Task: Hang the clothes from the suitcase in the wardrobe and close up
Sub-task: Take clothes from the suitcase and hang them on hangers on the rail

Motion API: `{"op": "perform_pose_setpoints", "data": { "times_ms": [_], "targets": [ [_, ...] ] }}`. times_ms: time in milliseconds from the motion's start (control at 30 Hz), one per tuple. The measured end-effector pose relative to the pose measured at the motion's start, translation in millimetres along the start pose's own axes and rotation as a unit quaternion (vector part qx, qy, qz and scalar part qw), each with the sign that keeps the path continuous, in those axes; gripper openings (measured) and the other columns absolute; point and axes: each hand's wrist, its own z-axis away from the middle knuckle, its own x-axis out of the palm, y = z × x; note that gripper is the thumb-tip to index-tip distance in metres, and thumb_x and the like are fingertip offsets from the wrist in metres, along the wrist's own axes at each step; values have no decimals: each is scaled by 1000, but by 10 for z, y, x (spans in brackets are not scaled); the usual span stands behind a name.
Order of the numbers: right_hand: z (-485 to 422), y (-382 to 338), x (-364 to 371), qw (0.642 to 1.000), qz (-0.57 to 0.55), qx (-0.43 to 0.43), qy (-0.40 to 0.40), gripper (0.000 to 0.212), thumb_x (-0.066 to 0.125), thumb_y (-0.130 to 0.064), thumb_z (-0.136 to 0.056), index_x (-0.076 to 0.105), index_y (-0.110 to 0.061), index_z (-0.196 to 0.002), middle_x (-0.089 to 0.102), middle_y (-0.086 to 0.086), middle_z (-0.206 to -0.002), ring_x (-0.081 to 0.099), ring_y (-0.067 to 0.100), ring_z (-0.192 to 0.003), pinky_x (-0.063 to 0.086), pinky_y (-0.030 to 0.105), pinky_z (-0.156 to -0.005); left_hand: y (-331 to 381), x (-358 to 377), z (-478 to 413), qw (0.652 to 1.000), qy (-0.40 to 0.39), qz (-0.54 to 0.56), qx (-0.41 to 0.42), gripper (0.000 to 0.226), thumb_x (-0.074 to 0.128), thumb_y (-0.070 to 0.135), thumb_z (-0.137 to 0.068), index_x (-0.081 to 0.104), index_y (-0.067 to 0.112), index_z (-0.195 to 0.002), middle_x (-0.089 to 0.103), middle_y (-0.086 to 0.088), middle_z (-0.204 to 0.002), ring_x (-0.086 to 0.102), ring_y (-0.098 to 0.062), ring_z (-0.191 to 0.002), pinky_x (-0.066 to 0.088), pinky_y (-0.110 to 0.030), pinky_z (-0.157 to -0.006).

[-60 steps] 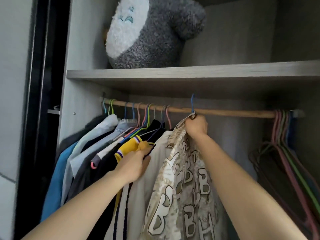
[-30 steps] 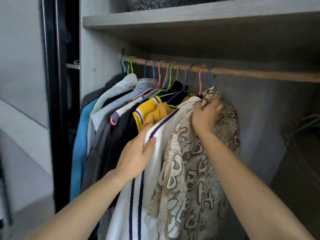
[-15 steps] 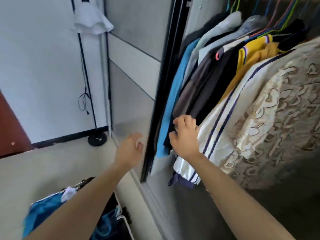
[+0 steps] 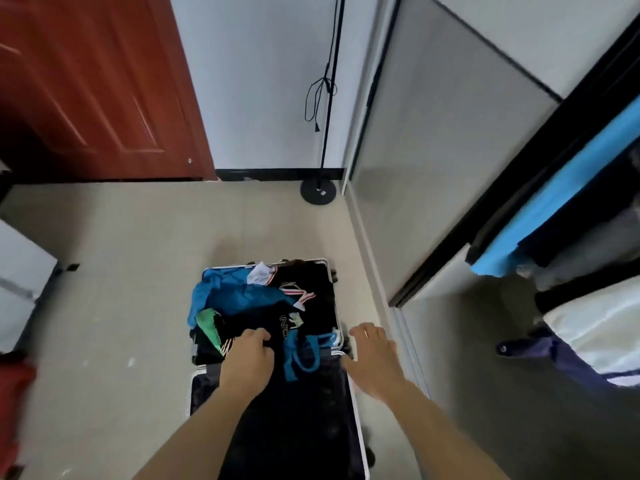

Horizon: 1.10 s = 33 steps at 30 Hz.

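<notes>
Both bare forearms are pointing forward and down over the suitcase [image 4: 304, 427], which is lying open on the pale floor [image 4: 121, 271] just left of the wardrobe [image 4: 450, 150]. The left hand [image 4: 250, 356] is sitting palm down with its fingers curled into a black garment [image 4: 263, 317], gripping a fold of it. The right hand [image 4: 375, 358] is hovering palm down with its fingers spread apart, holding nothing, above the right rim of the case where the 2 halves are meeting; motion blur is making it hard to say whether it is touching that rim.

The case's long axis is running straight away from the person toward the far wall. The near half is showing mostly dark lining. The far half is carrying the clothes: the black garment, a crumpled blue piece [image 4: 235, 296], a green scrap [image 4: 207, 323] and something white [image 4: 261, 275] at the far edge. A blue strap [image 4: 304, 356] is looping across the join between the hands.

Pale letters on the black garment are reading roughly "INC"; the rest is folded under.

At the right, a bright blue garment [image 4: 561, 188] and a white one [image 4: 595, 327] are hanging inside the wardrobe opening. A red door [image 4: 93, 81] is filling the upper left, and a black lamp base [image 4: 318, 192] is standing by the wall.
</notes>
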Motion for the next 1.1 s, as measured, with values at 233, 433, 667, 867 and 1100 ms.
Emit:
{"op": "perform_pose_setpoints", "data": {
  "times_ms": [233, 433, 667, 867, 1100],
  "targets": [
    [-1107, 305, 2022, 996, -14, 10, -84, 48, 45, -43, -98, 36, -22, -141, 35, -3, -144, 31, 18, -134, 30, 32, -105, -1225, 1677, -860, 1000, -15, 1, -10, 34, 44, 19, -96, 53, 20, -129, 45, 7, -140, 42, -13, -127, 43, -27, -96],
    [-2059, 456, 3310, 993, 37, -70, -85, 54, 44, -42, -98, 30, -21, -146, 31, -3, -148, 28, 18, -136, 29, 35, -109, -2092, 2645, -1535, 996, 27, -68, -48, 56, 47, 19, -95, 30, 23, -149, 15, 0, -160, 15, -19, -146, 33, -32, -112],
    [-2983, 15, 4359, 965, 95, -227, -95, 101, 63, -52, -86, 3, -10, -156, 0, 3, -164, -7, 21, -151, -6, 37, -121, -3104, 3232, -2276, 974, 75, -213, -16, 92, 72, 13, -73, 27, 33, -151, 12, -3, -162, 11, -30, -148, 27, -45, -113],
    [-3238, -97, 4601, 976, 25, -211, -49, 24, 42, -30, -103, 60, -14, -110, 67, 6, -107, 59, 23, -107, 25, 34, -117, -3368, 3356, -2501, 985, 159, -69, -21, 27, 54, 31, -97, 63, 31, -122, 48, 11, -140, 22, -28, -143, 29, -52, -108],
    [-3301, -467, 3467, 899, -413, -141, -37, 17, 52, -21, -100, 66, -18, -93, 67, -3, -90, 63, 17, -93, 49, 34, -88, -2439, 2378, -2572, 900, 306, 310, 21, 15, 45, 13, -100, 59, 12, -104, 60, 8, -89, 56, -14, -87, 40, -24, -78]
  ]
}}
